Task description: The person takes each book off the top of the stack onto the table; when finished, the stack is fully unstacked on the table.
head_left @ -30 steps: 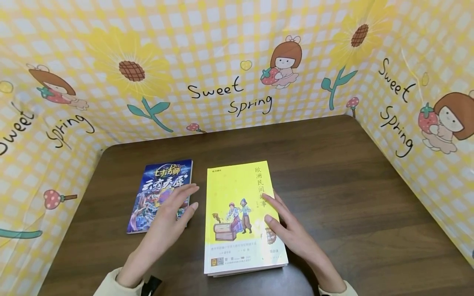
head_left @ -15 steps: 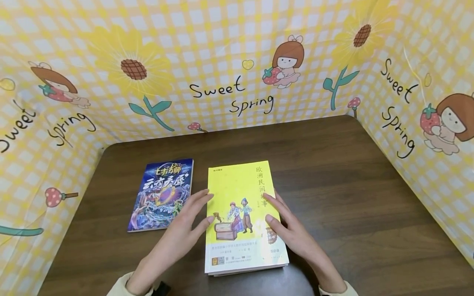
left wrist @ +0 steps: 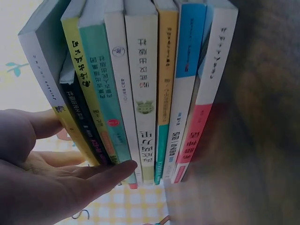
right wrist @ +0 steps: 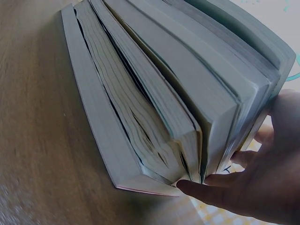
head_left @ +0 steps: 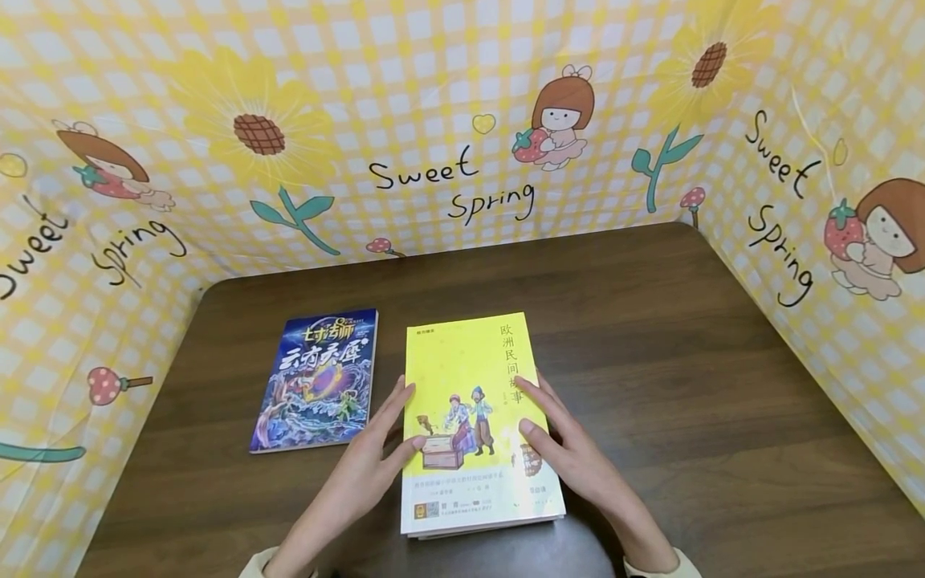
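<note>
A stack of several books stands on the table, topped by a yellow book (head_left: 462, 361) with a white lower band. My left hand (head_left: 364, 466) rests against its left side, thumb at the cover's edge. In the left wrist view, fairly straight fingers (left wrist: 101, 183) touch the colourful book spines (left wrist: 143, 93). On the opposite side lies my right hand (head_left: 578, 457), its thumb over the yellow cover's edge. The right wrist view shows page edges (right wrist: 164, 89), with fingers (right wrist: 206, 191) extended along them. Lower parts of the fingers are hidden in the head view.
A blue illustrated book (head_left: 318, 381) lies flat to the left of the stack. The dark wooden table (head_left: 686, 361) extends around both. Yellow checked cloth (head_left: 405, 96) with printed flowers and figures hangs along the back and sides.
My left hand has moved right, from over the blue book to the left side of the stack, and then slightly down along it. The right hand and the stack stay nearly still.
</note>
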Available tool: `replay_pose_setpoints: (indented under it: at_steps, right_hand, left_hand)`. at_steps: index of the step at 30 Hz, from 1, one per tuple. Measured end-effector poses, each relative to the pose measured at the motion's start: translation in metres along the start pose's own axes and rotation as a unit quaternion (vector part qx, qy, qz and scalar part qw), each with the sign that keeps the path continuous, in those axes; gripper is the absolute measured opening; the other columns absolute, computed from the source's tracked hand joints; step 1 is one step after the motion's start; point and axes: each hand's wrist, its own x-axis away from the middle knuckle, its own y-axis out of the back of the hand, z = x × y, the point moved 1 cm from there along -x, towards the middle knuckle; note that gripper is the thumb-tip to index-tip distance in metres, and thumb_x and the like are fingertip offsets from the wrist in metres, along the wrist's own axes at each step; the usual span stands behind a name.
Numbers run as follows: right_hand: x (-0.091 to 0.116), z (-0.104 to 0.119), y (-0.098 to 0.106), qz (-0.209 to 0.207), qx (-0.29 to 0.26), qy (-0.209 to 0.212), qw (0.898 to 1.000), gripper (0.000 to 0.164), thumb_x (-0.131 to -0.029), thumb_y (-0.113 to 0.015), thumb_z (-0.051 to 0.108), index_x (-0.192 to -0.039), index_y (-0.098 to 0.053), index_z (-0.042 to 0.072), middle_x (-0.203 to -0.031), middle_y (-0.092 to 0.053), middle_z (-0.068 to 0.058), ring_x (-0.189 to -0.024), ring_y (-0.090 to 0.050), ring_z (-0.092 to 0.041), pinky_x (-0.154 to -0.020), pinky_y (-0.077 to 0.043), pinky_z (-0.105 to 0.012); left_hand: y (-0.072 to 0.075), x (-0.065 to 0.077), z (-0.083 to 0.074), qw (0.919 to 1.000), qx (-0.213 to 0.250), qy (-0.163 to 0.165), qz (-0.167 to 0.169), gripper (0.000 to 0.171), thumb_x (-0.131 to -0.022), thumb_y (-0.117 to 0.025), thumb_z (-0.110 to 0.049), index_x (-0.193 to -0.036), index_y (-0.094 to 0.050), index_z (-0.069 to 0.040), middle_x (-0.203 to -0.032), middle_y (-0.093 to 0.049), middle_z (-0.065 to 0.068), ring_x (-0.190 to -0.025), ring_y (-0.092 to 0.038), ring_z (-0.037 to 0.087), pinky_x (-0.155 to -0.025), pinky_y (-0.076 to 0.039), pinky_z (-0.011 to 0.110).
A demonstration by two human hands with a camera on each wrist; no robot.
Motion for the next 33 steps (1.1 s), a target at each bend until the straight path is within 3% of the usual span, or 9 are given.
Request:
replay_pose_setpoints:
  at_steps: [8, 33]
  right_hand:
    - [0.0004, 0.0007, -0.0001, -0.002, -0.001, 0.001, 1.0, 0.052, -0.1, -0.054, 0.03, -0.148, -0.035, 0.038, -0.161, -0.006, 0.008, -0.147, -0.003, -0.019, -0.11, -0.012, -0.062]
    - [-0.0001, 0.0008, 0.0, 0.006, -0.001, -0.011, 1.0, 0.053, -0.1, -0.053, 0.031, -0.148, -0.034, 0.038, -0.161, -0.006, 0.009, -0.147, -0.003, -0.018, -0.111, -0.013, -0.061]
  left_hand:
    - [-0.0008, -0.0011, 0.004, 0.9992, 0.036, 0.015, 0.005, 0.065, -0.096, -0.061, -0.017, -0.153, -0.029, -0.017, -0.16, -0.016, 0.006, -0.144, -0.02, 0.027, -0.109, -0.031, 0.047]
    - [0.0001, 0.0005, -0.0016, 0.9973, 0.068, 0.02, -0.017, 0.05, -0.093, -0.065, -0.015, -0.141, -0.05, -0.022, -0.16, -0.019, 0.003, -0.143, -0.023, 0.033, -0.106, -0.036, 0.051]
